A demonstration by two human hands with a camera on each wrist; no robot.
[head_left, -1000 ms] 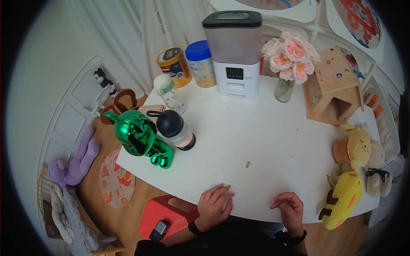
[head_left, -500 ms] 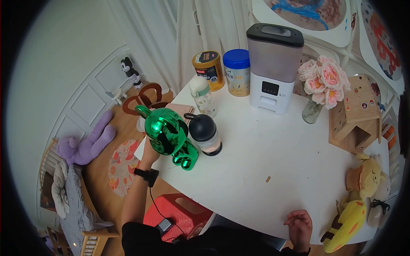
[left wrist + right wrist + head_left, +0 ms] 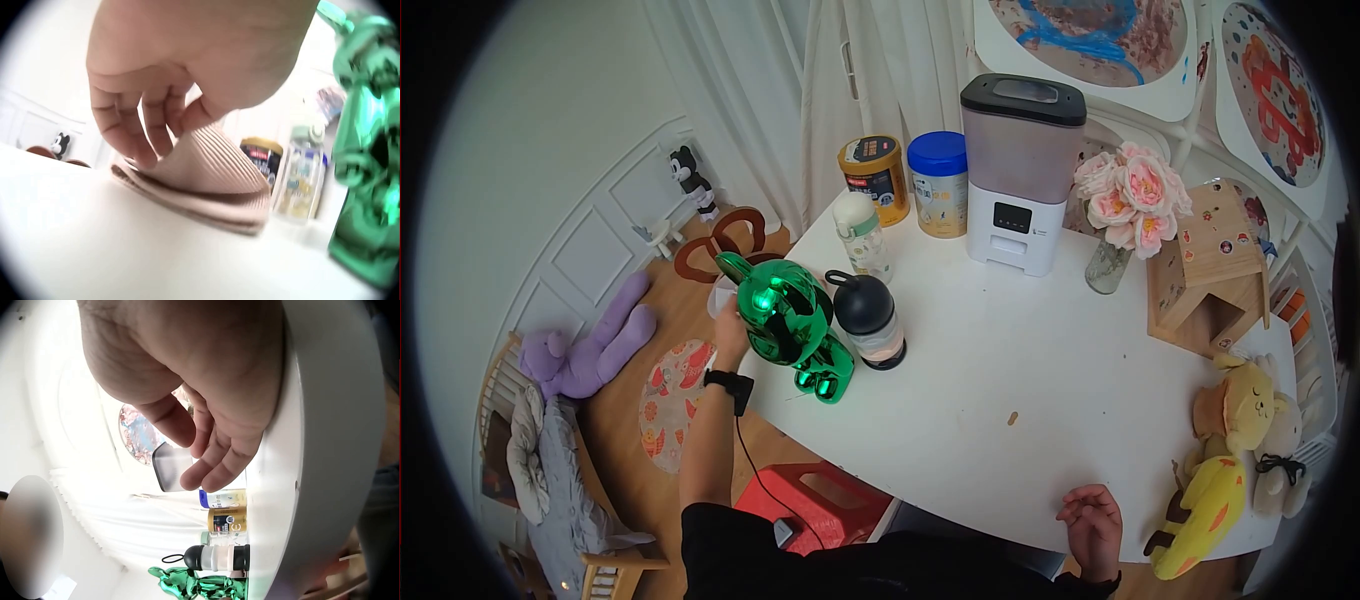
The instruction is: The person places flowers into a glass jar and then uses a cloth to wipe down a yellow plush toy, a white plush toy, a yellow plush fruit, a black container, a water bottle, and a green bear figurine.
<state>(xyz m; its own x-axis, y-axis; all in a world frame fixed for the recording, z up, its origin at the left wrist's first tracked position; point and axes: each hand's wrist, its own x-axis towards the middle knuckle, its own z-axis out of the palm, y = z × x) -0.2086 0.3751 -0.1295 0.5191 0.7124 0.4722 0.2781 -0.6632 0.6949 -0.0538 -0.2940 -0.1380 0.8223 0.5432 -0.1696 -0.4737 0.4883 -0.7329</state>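
Left hand (image 3: 187, 56) pinches a folded cloth (image 3: 206, 181) on the counter (image 3: 1020, 350), beside the green figure (image 3: 785, 325). Right hand (image 3: 1092, 522) rests loosely curled, holding nothing, at the counter's edge.

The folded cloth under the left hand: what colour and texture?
Pale pink-beige ribbed cloth, clearest in the left wrist view.

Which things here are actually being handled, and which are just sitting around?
In use: left hand pinching the folded pink cloth.

Lying about: green figure, black-lidded bottle, two tins, dispenser, flowers, wooden house, plush toys; right hand idle.
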